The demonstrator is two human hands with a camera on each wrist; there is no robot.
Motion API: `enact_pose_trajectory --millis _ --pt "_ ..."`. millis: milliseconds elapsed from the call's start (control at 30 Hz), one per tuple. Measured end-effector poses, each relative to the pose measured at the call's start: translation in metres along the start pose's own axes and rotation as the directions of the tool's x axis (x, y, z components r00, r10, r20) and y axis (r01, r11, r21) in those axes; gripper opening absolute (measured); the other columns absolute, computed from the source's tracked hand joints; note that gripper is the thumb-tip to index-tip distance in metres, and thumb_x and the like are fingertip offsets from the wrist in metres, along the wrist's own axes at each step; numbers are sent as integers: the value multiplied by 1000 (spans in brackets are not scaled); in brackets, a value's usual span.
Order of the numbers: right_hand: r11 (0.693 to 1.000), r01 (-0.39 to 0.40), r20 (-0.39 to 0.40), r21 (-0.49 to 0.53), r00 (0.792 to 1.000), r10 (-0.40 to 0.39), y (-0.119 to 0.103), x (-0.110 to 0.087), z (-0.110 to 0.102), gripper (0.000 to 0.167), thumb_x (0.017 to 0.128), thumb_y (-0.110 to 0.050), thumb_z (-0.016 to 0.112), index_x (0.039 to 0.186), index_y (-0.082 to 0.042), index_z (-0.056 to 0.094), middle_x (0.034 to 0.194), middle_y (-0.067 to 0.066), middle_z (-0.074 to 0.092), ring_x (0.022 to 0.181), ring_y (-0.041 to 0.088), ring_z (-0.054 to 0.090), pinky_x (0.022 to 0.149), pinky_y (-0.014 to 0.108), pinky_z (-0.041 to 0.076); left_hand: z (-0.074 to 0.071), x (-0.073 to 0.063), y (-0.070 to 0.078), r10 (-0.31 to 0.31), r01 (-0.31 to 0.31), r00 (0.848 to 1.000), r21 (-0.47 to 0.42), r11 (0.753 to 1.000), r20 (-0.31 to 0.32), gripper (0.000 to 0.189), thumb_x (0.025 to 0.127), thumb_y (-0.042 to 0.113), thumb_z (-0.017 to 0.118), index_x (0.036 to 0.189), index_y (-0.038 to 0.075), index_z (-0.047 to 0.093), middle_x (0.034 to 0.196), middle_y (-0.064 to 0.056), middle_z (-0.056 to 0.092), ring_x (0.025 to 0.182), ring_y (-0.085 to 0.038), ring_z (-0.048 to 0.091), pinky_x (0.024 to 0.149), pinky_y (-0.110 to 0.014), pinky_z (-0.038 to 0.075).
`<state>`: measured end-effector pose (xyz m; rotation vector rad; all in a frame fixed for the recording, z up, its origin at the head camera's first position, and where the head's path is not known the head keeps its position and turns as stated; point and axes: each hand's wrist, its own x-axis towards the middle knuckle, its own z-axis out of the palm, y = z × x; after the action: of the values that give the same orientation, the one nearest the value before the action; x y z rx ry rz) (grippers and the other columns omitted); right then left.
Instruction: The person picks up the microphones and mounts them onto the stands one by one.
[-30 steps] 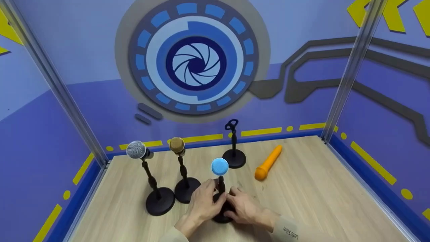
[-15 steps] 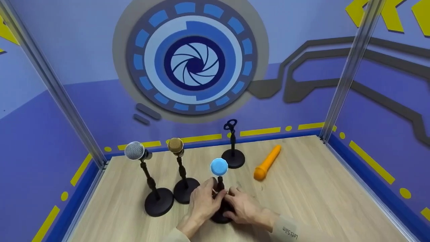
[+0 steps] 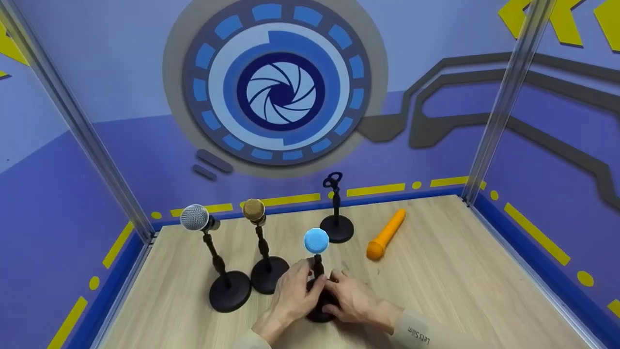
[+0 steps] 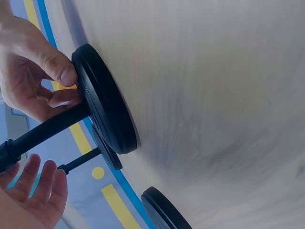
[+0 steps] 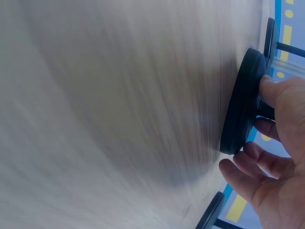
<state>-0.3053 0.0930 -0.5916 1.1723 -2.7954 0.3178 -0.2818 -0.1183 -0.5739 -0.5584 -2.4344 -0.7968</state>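
Observation:
A black microphone stand with a light blue microphone on top stands at the front middle, between both hands. My left hand is at its pole, thumb and fingers to either side of the pole in the head view. The right hand holds the round base; in the right wrist view its thumb presses on the base's upper face and other fingertips lie at the rim. Further left stand a silver-headed microphone and a gold-headed one, each in its own black stand.
Behind stands a black stand whose holder clip bears no microphone. An orange microphone lies on the wooden table to the right. Blue and purple panels with metal corner posts close off the back and sides.

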Motion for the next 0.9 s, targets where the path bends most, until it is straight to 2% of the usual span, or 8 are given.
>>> enact_pose_trajectory --millis 200,300,433,633,767,900 --pt "1000 -8 22 -7 1000 8 0 1 0 57 103 -47 80 152 -23 65 126 5 66 106 21 61 93 40 63 1 1 -1 40 -39 999 63 997 -20 16 107 29 71 103 14 66 87 -2 67 76 -9 58 66 -26 48" --pt "1000 -25 42 1 999 25 0 2 0 56 103 -47 80 152 -24 65 127 4 65 108 21 62 94 40 63 2 1 1 16 -15 1000 80 997 -18 19 107 33 72 103 15 66 87 -2 69 77 -10 61 66 -27 50" --pt "1000 -30 48 -5 998 30 0 2 0 57 104 -48 79 153 -24 64 130 5 66 109 22 63 95 41 64 4 4 3 -44 47 998 96 994 -35 28 104 42 76 100 17 64 89 -1 72 78 -13 68 66 -29 53" --pt "1000 -16 39 -19 999 16 -1 2 0 60 104 -47 79 156 -23 63 140 8 66 118 26 66 103 45 63 5 7 6 -107 112 993 121 986 -43 40 101 54 79 96 18 64 86 3 70 74 -13 67 60 -27 47" --pt "1000 -30 48 5 998 30 -1 3 -1 60 104 -47 79 157 -25 62 143 8 65 121 25 66 105 46 63 3 8 5 -110 113 994 138 984 -29 42 101 58 78 96 19 63 86 5 69 71 -10 63 59 -24 44" --pt "1000 -5 12 -11 1000 5 0 1 1 58 103 -46 81 153 -24 64 132 6 66 113 23 64 98 43 63 3 4 3 -80 84 996 174 981 -33 39 102 57 76 99 19 65 86 5 69 72 -10 62 58 -24 44"
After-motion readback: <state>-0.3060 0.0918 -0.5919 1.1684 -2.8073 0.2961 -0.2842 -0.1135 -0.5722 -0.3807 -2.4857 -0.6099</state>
